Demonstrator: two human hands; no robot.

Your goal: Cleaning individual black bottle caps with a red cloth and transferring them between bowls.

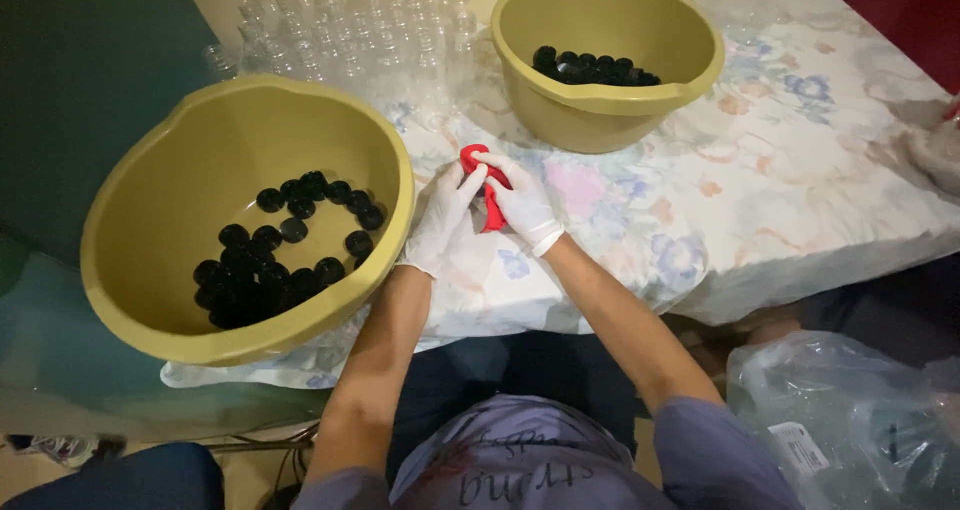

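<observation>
Both my hands wear white gloves and meet over the flowered tablecloth [800, 170]. My left hand [440, 220] and my right hand [523, 205] together grip a small red object [478, 156], partly hidden by the fingers; I cannot tell what it is. Just left of my hands stands a large yellow-green bowl [150, 170] with several black caps [275, 260] in it. A second yellow-green bowl [600, 120], also holding black caps [592, 67], stands beyond my hands.
Several clear plastic bottles [350, 30] stand at the back of the table. A clear plastic bag [850, 420] full of more clear items lies at the lower right, below the table's edge. A dark wall is on the left.
</observation>
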